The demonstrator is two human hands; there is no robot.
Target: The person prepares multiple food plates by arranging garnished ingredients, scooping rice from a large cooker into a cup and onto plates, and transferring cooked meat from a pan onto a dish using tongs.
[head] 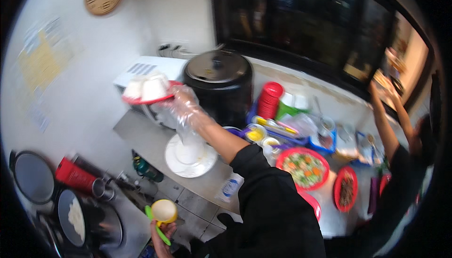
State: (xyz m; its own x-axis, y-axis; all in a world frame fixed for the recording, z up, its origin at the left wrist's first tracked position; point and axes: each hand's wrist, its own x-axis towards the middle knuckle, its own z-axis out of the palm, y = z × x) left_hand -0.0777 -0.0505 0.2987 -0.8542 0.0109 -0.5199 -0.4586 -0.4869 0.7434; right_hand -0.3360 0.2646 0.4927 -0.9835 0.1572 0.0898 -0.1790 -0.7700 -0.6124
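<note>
My right hand [185, 102], in a clear plastic glove, reaches out and grips the rim of a red plate [152, 99]. Moulded mounds of white rice [151, 86] stand on that plate, level with a white appliance beside a large black pot. Low in the view, my left hand [165, 230] holds a yellow cup [164, 211] by its handle side, along with a green rice paddle [158, 226]. The cup's pale inside faces up. Beneath my right forearm lies a white plate [190, 168] on the steel counter.
An open rice cooker [72, 219] with rice is at lower left. The lidded black pot [217, 99] stands by the wall. Stacked red cups [270, 99], a red plate of vegetables [303, 169] and a red oval dish [345, 189] line the counter. Another person's arms [385, 123] reach through the window.
</note>
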